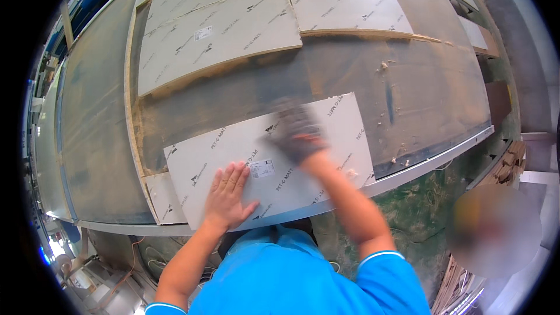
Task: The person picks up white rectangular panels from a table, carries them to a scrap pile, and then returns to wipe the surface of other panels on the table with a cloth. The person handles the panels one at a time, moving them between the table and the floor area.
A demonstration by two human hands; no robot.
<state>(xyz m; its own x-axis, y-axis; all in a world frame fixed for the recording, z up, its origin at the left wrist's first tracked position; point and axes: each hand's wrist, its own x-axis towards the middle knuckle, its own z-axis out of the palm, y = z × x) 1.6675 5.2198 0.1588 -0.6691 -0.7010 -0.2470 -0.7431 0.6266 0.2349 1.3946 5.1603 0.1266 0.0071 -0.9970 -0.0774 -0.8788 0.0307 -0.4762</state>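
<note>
A white rectangular panel [315,181] with a printed film lies across the near edge of the worktable, its front edge close to my body. My bare left hand [228,195] rests on it with the fingers stretched out, beside a small white label [262,168]. Over the panel's far middle is my right hand [296,133] in a grey glove, smeared by motion. Whether its fingers are bent, or hold anything, does not show. A smaller white piece [165,198] sits at the panel's left end, partly covered by it.
Larger film-covered panels [233,41] lie on the far part of the dusty table [420,87]. A wooden strip [133,111] runs along their left side. Wood chips [382,67] are scattered at the right. Stacked offcuts [507,163] stand beyond the table's right end.
</note>
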